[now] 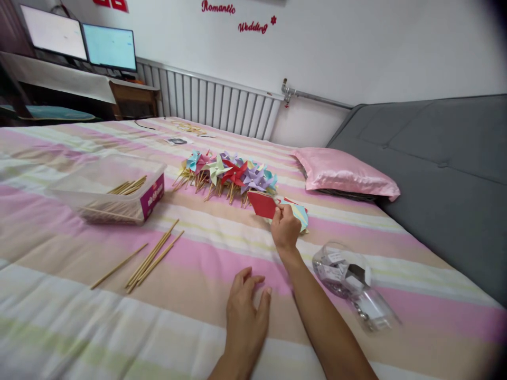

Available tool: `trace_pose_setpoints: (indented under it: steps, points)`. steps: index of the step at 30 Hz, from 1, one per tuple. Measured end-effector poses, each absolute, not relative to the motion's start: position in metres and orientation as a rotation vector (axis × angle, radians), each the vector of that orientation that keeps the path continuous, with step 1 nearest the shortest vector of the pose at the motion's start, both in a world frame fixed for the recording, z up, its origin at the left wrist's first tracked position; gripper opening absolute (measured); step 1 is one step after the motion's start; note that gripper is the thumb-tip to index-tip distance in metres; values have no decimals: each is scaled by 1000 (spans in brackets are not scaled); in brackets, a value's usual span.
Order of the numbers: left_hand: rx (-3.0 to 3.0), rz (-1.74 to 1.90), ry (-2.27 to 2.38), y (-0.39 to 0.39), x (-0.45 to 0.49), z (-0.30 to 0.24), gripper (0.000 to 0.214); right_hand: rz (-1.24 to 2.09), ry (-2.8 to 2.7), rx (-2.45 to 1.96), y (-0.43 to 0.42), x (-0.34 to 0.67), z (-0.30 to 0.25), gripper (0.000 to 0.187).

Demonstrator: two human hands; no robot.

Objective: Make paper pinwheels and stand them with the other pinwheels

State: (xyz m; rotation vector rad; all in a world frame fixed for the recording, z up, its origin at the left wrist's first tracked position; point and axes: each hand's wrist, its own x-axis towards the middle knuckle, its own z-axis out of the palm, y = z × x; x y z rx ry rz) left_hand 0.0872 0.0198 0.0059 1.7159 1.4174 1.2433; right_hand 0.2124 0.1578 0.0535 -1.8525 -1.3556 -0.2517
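Between thumb and fingers, my right hand (285, 227) pinches a red paper square (261, 205), held above the bed. Just behind that hand lies a small pile of coloured paper (300, 214), light blue and red. My left hand (246, 301) rests low over the striped bedspread with its fingers apart and nothing in them. Beyond the red paper stands a cluster of paper pinwheels (233, 171) on wooden sticks, in red, purple, green and blue. Several loose wooden sticks (152, 261) lie to the left of my left hand.
A clear plastic box (106, 211) with a purple label holds more sticks at left. Right of my arm are a round clear container (336, 269) with small packets and a clear plastic case (374, 309). A pink pillow (344, 169) lies by the grey headboard (435, 163).
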Motion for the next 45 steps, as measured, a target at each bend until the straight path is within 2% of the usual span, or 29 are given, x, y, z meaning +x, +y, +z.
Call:
trace_pose_setpoints:
  steps: [4, 9, 15, 29, 33, 37, 41, 45]
  points:
    - [1712, 1232, 1421, 19, 87, 8, 24, -224, -1696, -1920, 155, 202, 42, 28]
    - [1731, 1210, 1418, 19, 86, 9, 25, -176, -2124, -1872, 149, 190, 39, 21]
    - [1739, 1189, 1422, 19, 86, 8, 26, -119, -2229, -1795, 148, 192, 37, 14]
    - [1735, 1183, 1418, 18, 87, 9, 24, -31, -2204, -1745, 155, 197, 28, 15]
    - [1719, 1193, 1420, 18, 86, 9, 23, 37, -1948, -1869, 157, 207, 39, 23]
    - [1718, 1180, 1410, 18, 86, 9, 23, 22, -1455, -2284, 155, 235, 61, 34]
    - [1728, 1165, 1415, 17, 85, 9, 23, 223, -1313, -2523, 150, 267, 73, 53]
    - [1733, 1162, 1417, 18, 86, 8, 23, 451, -1291, -2538, 152, 283, 66, 61]
